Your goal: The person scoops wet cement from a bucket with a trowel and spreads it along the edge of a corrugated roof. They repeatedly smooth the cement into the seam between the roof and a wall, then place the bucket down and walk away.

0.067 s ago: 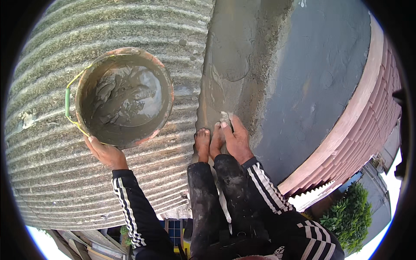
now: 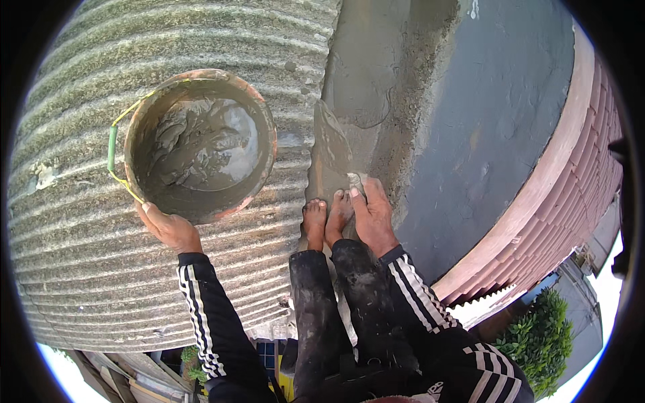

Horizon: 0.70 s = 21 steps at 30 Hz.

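My left hand (image 2: 168,227) grips the near lower-left rim of a round, mud-smeared bucket (image 2: 246,201), where its yellow and green handle meets it. Wet grey mortar (image 2: 201,148) fills part of the bucket, which is over corrugated roofing. My right hand (image 2: 369,215) is closed round the pale, mortar-coated handle of a trowel (image 2: 329,134); its long blade, smeared grey, lies over the wet mortar strip beside the roofing's edge. My bare feet are just left of that hand.
Weathered corrugated sheets (image 2: 80,269) spread across the left. A grey-coated slope (image 2: 490,121) runs along the right, bordered by a pink band and red tiles (image 2: 571,181). Lower down, beyond the roof edge, are a leafy tree (image 2: 534,336) and other structures.
The bucket and my left hand have shifted slightly right and up in the view. My right hand has moved a little to the right with the trowel.
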Each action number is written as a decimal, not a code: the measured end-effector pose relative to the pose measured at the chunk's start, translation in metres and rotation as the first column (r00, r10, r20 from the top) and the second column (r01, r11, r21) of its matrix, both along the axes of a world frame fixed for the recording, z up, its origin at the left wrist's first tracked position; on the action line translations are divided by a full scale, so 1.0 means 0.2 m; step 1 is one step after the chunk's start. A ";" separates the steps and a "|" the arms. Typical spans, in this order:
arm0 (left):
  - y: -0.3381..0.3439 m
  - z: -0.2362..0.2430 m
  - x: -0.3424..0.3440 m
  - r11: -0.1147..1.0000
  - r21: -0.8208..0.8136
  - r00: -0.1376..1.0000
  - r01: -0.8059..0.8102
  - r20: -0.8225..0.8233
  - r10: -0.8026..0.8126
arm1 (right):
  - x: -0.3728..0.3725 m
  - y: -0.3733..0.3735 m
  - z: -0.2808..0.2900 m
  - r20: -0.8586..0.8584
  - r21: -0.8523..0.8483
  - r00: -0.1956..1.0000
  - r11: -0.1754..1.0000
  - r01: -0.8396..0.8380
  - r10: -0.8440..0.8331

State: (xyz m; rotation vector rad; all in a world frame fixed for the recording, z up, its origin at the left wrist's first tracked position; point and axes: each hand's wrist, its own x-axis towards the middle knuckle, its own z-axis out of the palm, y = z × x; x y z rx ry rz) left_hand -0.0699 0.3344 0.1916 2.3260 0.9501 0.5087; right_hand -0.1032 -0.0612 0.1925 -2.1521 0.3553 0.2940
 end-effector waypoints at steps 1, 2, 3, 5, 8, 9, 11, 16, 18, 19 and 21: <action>-0.02 0.01 0.01 0.988 -0.148 0.994 0.033 0.107 -0.017 | 0.06 -0.01 0.11 0.000 -0.082 0.995 0.992 -0.097 0.097; -0.04 0.03 0.02 0.946 -0.317 0.976 0.062 0.216 0.008 | 0.10 -0.01 0.21 -0.007 -0.145 0.980 0.970 -0.197 0.198; -0.06 0.04 0.03 0.948 -0.317 0.976 0.028 0.215 0.043 | 0.14 0.04 0.28 -0.017 -0.196 0.956 0.936 -0.292 0.294; -0.09 0.06 0.05 0.944 -0.324 0.965 0.061 0.260 0.027 | 0.24 0.15 0.38 0.046 -0.239 0.886 0.866 -0.438 0.461; -0.09 0.08 0.08 0.940 -0.312 0.953 0.140 0.302 -0.042 | 0.35 0.31 0.50 -0.080 -0.301 0.823 0.774 -0.557 0.562; -0.09 0.09 0.08 0.932 -0.327 0.951 0.155 0.304 -0.051 | 0.38 0.36 0.54 -0.131 -0.318 0.809 0.749 -0.581 0.573; -0.08 0.10 0.09 0.921 -0.333 0.936 0.201 0.343 -0.080 | 0.44 0.43 0.58 -0.268 -0.422 0.780 0.659 -0.622 0.565; -0.08 0.11 0.11 0.917 -0.322 0.900 0.237 0.428 -0.082 | 0.60 0.60 0.53 -0.366 -0.484 0.744 0.569 -0.665 0.558; -0.08 0.12 0.10 0.896 -0.347 0.889 0.276 0.447 -0.101 | 0.64 0.68 0.46 -0.402 -0.441 0.713 0.561 -0.700 0.574; -0.07 0.12 0.11 0.901 -0.331 0.882 0.280 0.458 -0.105 | 0.64 0.70 0.44 -0.398 -0.432 0.712 0.567 -0.702 0.578; -0.07 0.11 0.10 0.923 -0.302 0.903 0.239 0.420 -0.096 | 0.65 0.72 0.39 -0.404 -0.404 0.702 0.574 -0.712 0.587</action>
